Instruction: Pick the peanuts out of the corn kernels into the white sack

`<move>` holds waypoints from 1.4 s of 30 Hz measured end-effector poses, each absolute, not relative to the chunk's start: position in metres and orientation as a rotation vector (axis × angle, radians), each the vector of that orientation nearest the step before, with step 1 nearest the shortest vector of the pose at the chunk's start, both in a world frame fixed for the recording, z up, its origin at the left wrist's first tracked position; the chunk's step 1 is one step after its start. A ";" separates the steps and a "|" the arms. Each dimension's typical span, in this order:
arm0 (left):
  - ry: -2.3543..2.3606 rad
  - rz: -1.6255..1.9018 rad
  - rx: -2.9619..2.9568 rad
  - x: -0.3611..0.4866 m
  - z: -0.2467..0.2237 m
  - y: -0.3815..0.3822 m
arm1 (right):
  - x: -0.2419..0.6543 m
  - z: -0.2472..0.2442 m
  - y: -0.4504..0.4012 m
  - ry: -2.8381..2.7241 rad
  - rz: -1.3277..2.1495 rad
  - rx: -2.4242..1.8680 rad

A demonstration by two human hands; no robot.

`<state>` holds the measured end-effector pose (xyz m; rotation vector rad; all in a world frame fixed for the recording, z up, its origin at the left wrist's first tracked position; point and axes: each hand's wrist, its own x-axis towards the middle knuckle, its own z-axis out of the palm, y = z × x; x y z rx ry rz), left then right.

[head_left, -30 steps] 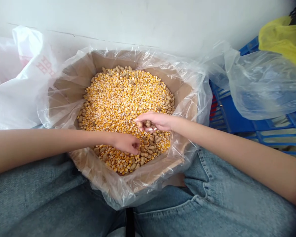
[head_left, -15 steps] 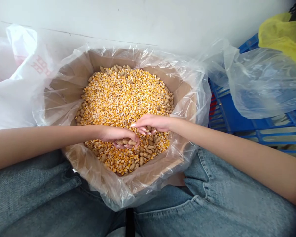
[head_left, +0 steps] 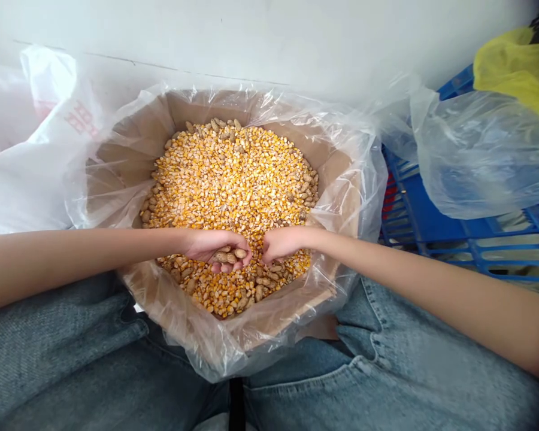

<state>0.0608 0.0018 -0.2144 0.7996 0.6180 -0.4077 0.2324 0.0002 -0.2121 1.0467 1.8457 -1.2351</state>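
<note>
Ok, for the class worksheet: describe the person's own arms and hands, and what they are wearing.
The left arm and right arm are bare as far as the view shows: no sleeves, gloves, watch or bangle. The left hand and right hand are slim and ungloved. The person wears pale blue denim jeans.

Free room above the corn kernels (head_left: pixel 233 179), with plastic liner (head_left: pixel 359 179) and white wall (head_left: pixel 206 42) blocking the far side.
</note>
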 end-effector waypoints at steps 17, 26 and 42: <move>0.629 -0.412 1.406 0.062 -0.222 -0.006 | 0.199 -0.201 -0.023 1.895 -0.658 0.973; 0.630 -0.532 2.365 0.087 -0.207 -0.032 | 0.236 -0.209 0.010 1.866 -1.387 1.191; 0.602 -0.551 2.153 0.107 -0.230 -0.037 | 0.237 -0.208 0.011 1.570 -2.048 1.326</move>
